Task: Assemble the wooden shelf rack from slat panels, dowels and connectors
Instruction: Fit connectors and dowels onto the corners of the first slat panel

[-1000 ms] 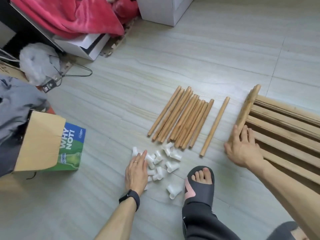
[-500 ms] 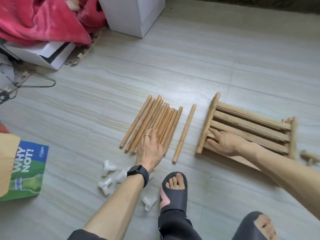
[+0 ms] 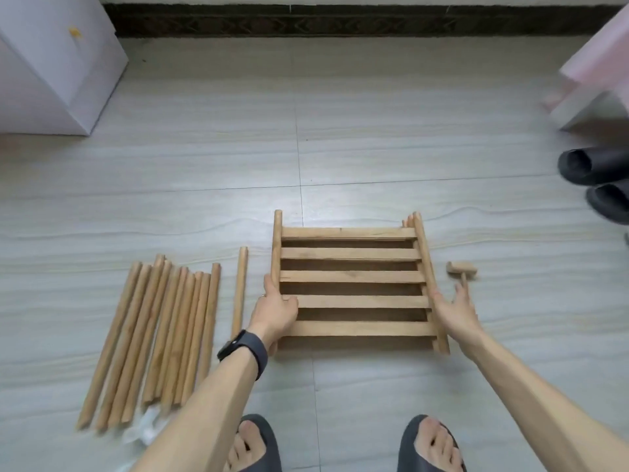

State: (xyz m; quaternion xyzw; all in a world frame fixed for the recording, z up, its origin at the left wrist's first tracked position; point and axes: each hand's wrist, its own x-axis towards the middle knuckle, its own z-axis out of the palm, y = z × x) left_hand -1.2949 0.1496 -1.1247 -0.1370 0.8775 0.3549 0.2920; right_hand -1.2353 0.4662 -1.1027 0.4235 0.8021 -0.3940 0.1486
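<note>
A stack of wooden slat panels (image 3: 350, 277) lies flat on the floor straight ahead. My left hand (image 3: 277, 308) grips the left side rail, thumb along the rail and fingers curled over a slat. My right hand (image 3: 454, 308) lies against the right rail with its fingers straight. Several wooden dowels (image 3: 160, 335) lie in a row at the left, and a single dowel (image 3: 239, 291) lies apart between them and the panels. A few white connectors (image 3: 144, 427) show blurred beneath my left forearm.
A small wooden mallet (image 3: 461, 270) lies just right of the panels. A white box (image 3: 51, 63) stands at the back left; dark slippers (image 3: 599, 182) and a pink-white object (image 3: 599, 69) are at the right. My feet in dark sandals (image 3: 258, 444) are below.
The view swung right and centred on the panels. My left hand left the dowels and took the panels' left rail. My right hand moved from the left side to the right rail.
</note>
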